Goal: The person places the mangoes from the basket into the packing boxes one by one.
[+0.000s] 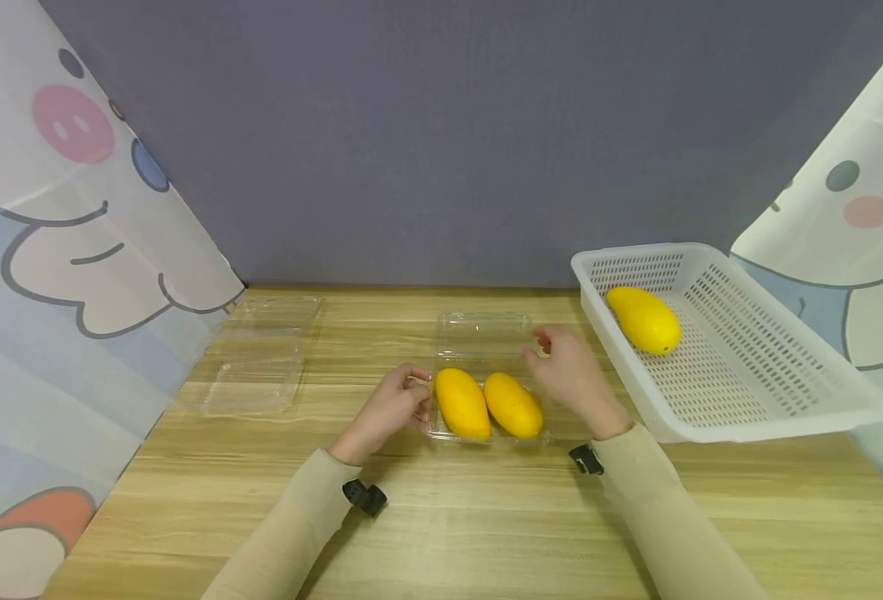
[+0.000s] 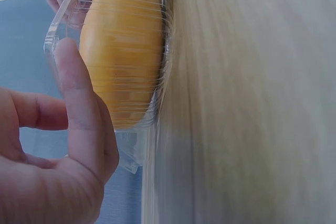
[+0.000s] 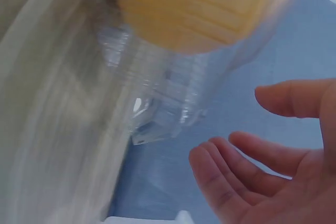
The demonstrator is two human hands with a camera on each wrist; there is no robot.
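A clear plastic clamshell box [image 1: 482, 337] lies unfolded in the middle of the table, its lid half toward the back. Side by side in its near half sit two yellow mangoes, a left mango [image 1: 461, 405] and a right mango [image 1: 513, 406]. My left hand [image 1: 396, 404] is at the box's left side; in the left wrist view an extended finger [image 2: 79, 87] rests against the clear rim. Beside the box's right side, my right hand [image 1: 571, 367] holds nothing, its thumb and fingers apart in the right wrist view.
A white perforated basket [image 1: 779, 429] stands at the right with one mango [image 1: 644, 320] inside. Another unfolded clear clamshell box [image 1: 257, 367] lies at the left. A grey panel [image 1: 441, 150] rises behind the wooden table [image 1: 479, 525], with printed curtains on both sides.
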